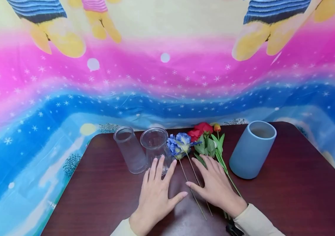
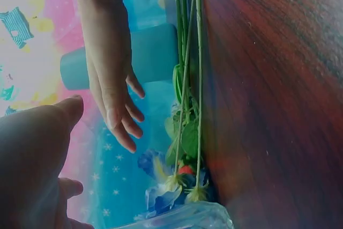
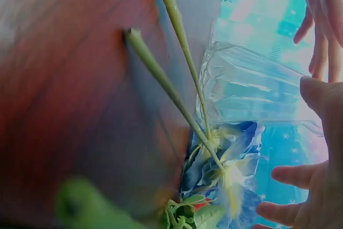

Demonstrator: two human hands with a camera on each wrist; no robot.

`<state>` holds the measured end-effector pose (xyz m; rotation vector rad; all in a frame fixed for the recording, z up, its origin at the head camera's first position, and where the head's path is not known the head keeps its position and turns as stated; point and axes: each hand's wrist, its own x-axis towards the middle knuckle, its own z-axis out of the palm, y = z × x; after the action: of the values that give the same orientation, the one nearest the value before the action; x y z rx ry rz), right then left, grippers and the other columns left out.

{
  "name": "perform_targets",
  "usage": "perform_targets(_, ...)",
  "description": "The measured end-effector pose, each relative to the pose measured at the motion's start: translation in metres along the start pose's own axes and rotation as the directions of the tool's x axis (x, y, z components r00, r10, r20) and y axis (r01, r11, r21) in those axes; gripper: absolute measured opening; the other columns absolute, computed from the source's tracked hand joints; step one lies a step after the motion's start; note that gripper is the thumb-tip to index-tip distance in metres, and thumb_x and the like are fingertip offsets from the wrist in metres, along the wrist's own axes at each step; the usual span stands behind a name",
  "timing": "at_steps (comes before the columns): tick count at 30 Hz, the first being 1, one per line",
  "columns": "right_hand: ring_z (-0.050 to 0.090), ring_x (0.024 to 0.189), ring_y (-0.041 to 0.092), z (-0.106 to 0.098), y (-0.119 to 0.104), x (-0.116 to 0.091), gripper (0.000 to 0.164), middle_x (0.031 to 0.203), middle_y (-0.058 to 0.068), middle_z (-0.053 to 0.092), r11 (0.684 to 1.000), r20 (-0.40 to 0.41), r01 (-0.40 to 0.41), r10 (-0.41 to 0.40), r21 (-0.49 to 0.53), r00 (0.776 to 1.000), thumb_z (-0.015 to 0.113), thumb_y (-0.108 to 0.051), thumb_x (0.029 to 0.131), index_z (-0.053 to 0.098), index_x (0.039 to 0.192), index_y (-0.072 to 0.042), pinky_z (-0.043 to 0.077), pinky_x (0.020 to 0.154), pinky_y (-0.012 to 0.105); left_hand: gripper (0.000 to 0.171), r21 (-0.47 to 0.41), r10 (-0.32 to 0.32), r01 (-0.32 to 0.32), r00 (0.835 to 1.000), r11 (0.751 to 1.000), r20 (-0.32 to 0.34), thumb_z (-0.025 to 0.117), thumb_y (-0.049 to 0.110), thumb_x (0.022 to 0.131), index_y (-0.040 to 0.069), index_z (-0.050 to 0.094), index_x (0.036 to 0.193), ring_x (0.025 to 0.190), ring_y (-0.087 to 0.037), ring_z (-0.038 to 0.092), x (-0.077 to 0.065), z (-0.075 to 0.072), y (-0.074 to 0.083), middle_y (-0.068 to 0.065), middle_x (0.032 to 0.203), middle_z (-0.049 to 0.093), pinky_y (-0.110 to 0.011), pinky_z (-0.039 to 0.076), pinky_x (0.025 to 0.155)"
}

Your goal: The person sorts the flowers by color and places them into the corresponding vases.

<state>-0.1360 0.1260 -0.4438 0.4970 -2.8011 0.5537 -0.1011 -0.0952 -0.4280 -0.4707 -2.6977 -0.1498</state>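
In the head view my left hand [image 1: 155, 193] spreads its fingers over the table, fingertips overlapping the wide clear vase [image 1: 155, 139]. My right hand [image 1: 216, 183], fingers spread too, is above the flower stems. Both hands hold nothing. Two blue flowers [image 1: 179, 144] lie between the hands, their thin stems pointing toward me. Behind them are red flowers [image 1: 201, 129] with green leaves and an orange-yellow tulip [image 1: 217, 127]. The wrist views show both hands raised above the tabletop, with the blue flowers [image 3: 230, 159] lying beside the clear ribbed vase [image 3: 252, 81].
A narrow clear vase [image 1: 130, 154] stands left of the wide one. On the right stands a blue-grey vase [image 1: 253, 149]. The dark wooden table [image 1: 96, 200] ends at a patterned cloth backdrop [image 1: 143, 78]. A black strap piece [image 1: 233, 227] sits by my right sleeve.
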Motion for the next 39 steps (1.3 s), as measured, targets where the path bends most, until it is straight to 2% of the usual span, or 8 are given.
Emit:
perform_targets(4,0.044,0.140,0.040,-0.004,0.001,0.002,0.079,0.150,0.016,0.049,1.000,-0.013,0.010,-0.010,0.001,1.000,0.073,-0.061,0.084,0.053,0.146,-0.016,0.041,0.107,0.064,0.099,0.001,-0.004,0.004,1.000,1.000,-0.011,0.058,0.082,0.080,0.033,0.026,0.160,0.150,-0.035,0.034,-0.001,-0.005,-0.004,-0.013,0.164,0.031,-0.054,0.041,0.111)
perform_targets(10,0.050,0.135,0.036,-0.011,-0.002,0.006,0.074,0.144,0.014,0.054,1.000,-0.028,0.026,-0.026,0.012,0.999,0.072,-0.060,0.085,0.056,0.142,-0.015,0.046,0.101,0.061,0.097,0.005,-0.008,0.008,0.998,1.000,-0.062,0.063,0.078,0.079,0.031,0.032,0.158,0.147,-0.035,0.038,-0.002,-0.014,-0.009,-0.012,0.159,0.039,-0.053,0.042,0.109)
perform_targets(23,0.058,0.125,0.034,-0.034,-0.008,0.017,0.062,0.135,0.014,0.062,0.998,-0.042,0.064,-0.063,0.026,0.997,0.073,-0.051,0.089,0.062,0.134,-0.010,0.050,0.101,0.055,0.086,-0.039,-0.005,-0.004,0.975,0.999,-0.224,0.071,0.069,0.077,0.020,0.052,0.145,0.132,-0.034,0.052,-0.002,-0.028,-0.025,-0.013,0.144,0.055,-0.051,0.049,0.098)
perform_targets(33,0.061,0.121,0.033,-0.045,-0.015,0.023,0.057,0.128,0.013,0.067,0.996,-0.022,0.082,-0.082,0.019,0.996,0.073,-0.049,0.089,0.065,0.130,-0.010,0.052,0.099,0.054,0.077,-0.066,-0.042,0.025,0.964,0.998,-0.264,0.077,0.058,0.078,0.018,0.056,0.140,0.118,-0.031,0.059,0.003,-0.043,-0.040,-0.011,0.133,0.060,-0.048,0.054,0.085)
perform_targets(39,0.064,0.117,0.030,-0.049,-0.017,0.027,0.053,0.123,0.011,0.069,0.994,-0.024,0.108,-0.108,0.001,0.994,0.073,-0.048,0.090,0.067,0.127,-0.010,0.054,0.097,0.052,0.069,-0.072,-0.054,0.034,0.951,0.997,-0.303,0.079,0.049,0.080,0.015,0.059,0.136,0.109,-0.031,0.064,0.008,-0.051,-0.051,-0.010,0.125,0.063,-0.046,0.054,0.078)
